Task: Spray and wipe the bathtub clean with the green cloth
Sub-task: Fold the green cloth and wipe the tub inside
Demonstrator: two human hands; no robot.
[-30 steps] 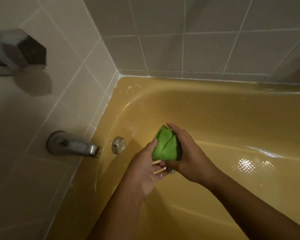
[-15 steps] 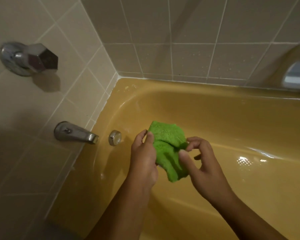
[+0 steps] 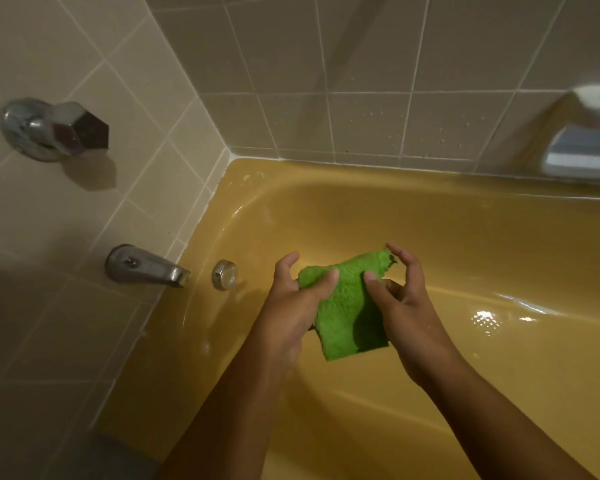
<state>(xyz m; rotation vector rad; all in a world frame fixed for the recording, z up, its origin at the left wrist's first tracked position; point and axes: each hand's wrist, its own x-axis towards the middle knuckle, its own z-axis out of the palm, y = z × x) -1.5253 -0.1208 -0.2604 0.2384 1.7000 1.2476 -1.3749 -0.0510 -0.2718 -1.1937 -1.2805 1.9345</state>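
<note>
A fuzzy green cloth [image 3: 347, 306] hangs between both hands above the yellow bathtub [image 3: 465, 237]. My left hand [image 3: 291, 306] pinches its left edge with the thumb on top. My right hand [image 3: 402, 303] pinches the right part, thumb pressed on the cloth and fingers curled behind its upper corner. The cloth is partly spread out, its lower edge drooping free. No spray bottle is in view.
A chrome spout [image 3: 146, 266] and round overflow cap [image 3: 224, 274] sit at the tub's left end, with a chrome knob [image 3: 54, 129] on the tiled wall above. A soap dish [image 3: 589, 140] juts from the back wall at the right.
The cloth was bunched in my right hand a second ago; both hands have since pulled it open and spread it wider. The view shifted up and right, showing the soap dish.
</note>
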